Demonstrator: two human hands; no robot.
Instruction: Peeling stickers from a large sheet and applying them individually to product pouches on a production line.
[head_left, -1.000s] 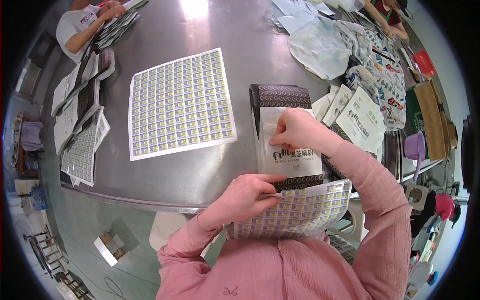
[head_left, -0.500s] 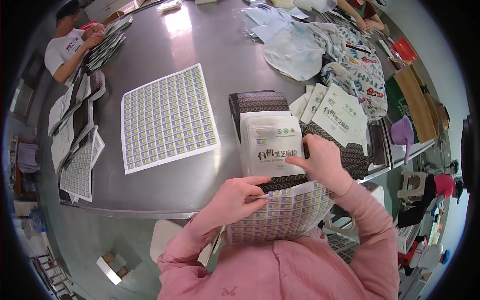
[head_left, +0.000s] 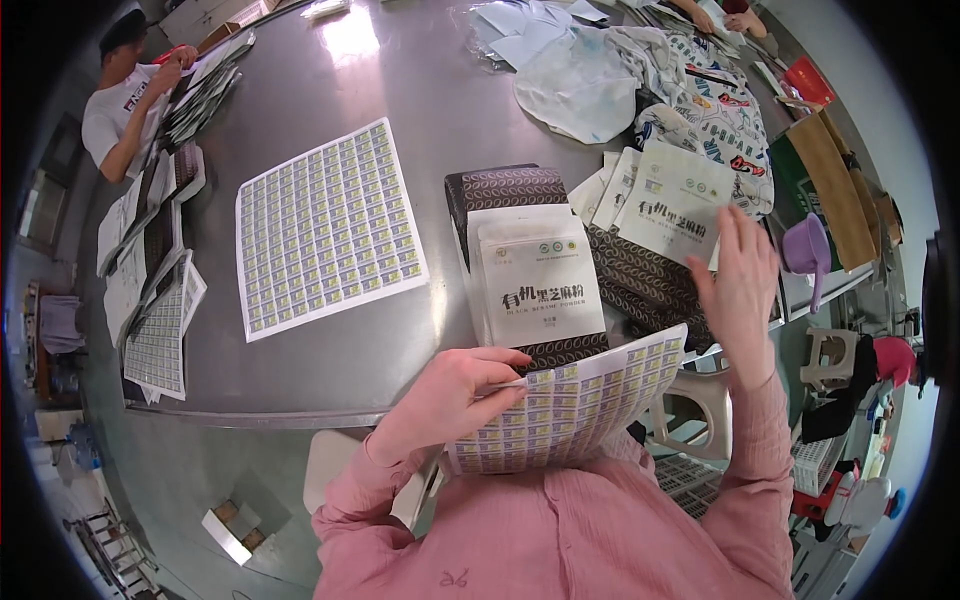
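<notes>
My left hand (head_left: pixel 452 396) pinches the top edge of a sticker sheet (head_left: pixel 575 415), which hangs curved in front of me and bears rows of small yellow-and-purple labels. Beyond it lies a stack of white-and-dark-brown pouches (head_left: pixel 548 282); no label shows on the top one. My right hand (head_left: pixel 742 290) is at the right, fingers stretched out, beside a fanned pile of similar pouches (head_left: pixel 665 210). The uppermost pouch there carries a small label near its upper left. The fingertips overlap its right edge; whether they touch it I cannot tell.
Another sticker sheet (head_left: pixel 330 235) lies flat on the metal table (head_left: pixel 420 90). Folded pouches (head_left: pixel 150 225) are piled at the left edge. Patterned cloth (head_left: pixel 700 100), a purple scoop (head_left: pixel 806 250) and a cardboard box (head_left: pixel 835 195) stand at the right. Co-workers handle pouches across the table.
My right hand has moved from the front stack to the right-hand pile. The labelled pouch is gone from the stack's top, leaving one with no visible label. My left hand still holds the sheet.
</notes>
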